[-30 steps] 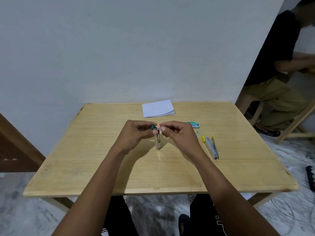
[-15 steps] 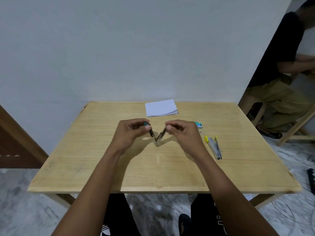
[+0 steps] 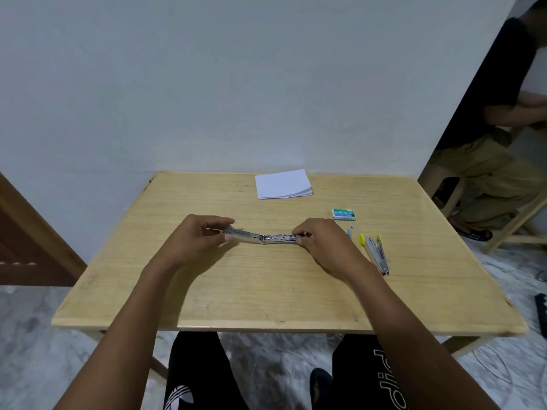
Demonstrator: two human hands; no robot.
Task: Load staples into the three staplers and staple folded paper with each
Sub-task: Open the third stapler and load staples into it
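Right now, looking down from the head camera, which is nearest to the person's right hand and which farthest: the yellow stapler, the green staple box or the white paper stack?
From the right hand:
1. Yellow stapler, just to its right on the table.
2. Green staple box, beyond it, slightly right.
3. White paper stack, farthest, near the table's far edge.

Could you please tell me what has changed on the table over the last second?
The stapler, shut and upright a second ago, has been swung open nearly flat, the left hand and right hand drawing apart while holding its ends. The paper, staple box and yellow stapler stayed put.
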